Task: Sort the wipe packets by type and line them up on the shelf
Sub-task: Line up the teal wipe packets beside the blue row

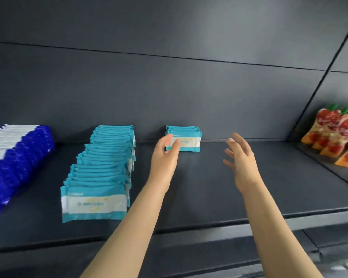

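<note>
The left hand (165, 155) reaches forward with thumb and forefinger curled at the left end of a teal packet (186, 142). They cover that end, so it cannot be told whether they pinch it or only hover in front of it. The right hand (242, 159) is held open, fingers spread and holding nothing, above bare shelf (249, 197) to the right of that packet and apart from it. Both forearms run out of the bottom of the view.

Nearest, at the left, a long row (100, 173) of teal packets runs from the shelf's front towards the back. Each stands on a long edge with its face to the viewer and its long axis left to right, and all lean back a little. Only the front one shows its white face, and the print there is too blurred to read. The rest show top edges alone.

Further left, the blue row (20, 163), white and dark blue packets, runs the same way. The left edge of the view cuts it off, and its front end is smeared.

At the back, the reached-for packet fronts a short row (184, 129) of a few like packets. It stands upright, facing the viewer, with its long axis left to right. How many stand behind it cannot be counted.

Far right, red and orange pouches (333, 137) with green caps stand on the next section. They are blurred and cut by the frame.
</note>
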Tool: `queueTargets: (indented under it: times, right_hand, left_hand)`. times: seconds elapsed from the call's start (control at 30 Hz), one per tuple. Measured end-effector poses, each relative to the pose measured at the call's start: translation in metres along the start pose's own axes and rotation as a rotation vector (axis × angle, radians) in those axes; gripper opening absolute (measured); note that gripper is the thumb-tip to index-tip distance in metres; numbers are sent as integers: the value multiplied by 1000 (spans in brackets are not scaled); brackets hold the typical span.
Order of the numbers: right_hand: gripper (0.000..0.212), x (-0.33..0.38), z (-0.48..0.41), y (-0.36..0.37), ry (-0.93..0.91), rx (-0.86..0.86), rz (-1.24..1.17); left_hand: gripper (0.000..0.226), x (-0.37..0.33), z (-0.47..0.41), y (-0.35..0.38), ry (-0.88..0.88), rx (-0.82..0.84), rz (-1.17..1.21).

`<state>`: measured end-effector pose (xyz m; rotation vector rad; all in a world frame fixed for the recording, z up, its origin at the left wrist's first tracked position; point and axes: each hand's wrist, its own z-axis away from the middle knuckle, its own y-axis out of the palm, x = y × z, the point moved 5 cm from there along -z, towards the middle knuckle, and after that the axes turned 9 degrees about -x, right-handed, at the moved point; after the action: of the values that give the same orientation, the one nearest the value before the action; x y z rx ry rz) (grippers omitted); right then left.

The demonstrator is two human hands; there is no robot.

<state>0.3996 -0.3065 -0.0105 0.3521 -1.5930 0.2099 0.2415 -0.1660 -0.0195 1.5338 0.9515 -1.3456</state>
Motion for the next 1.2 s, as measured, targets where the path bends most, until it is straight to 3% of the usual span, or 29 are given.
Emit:
queueTargets:
  times: [0.3,0.63,1.0,1.2]
  right_hand:
    - [39,1,178,-61,14,-206,10]
    - [39,-82,360,-147,230,-413,60]
    - [48,-171,531,-316,481,-741,-35]
    - [41,-188,616,-431,603,-889,-75]
  left_hand:
    - [28,-18,115,-88,-16,327,-29]
    - [17,51,243,-149,-169,578,-192]
    - [24,161,419,-127,-444,768,-392]
    - [30,206,550,-92,-584,857,-443]
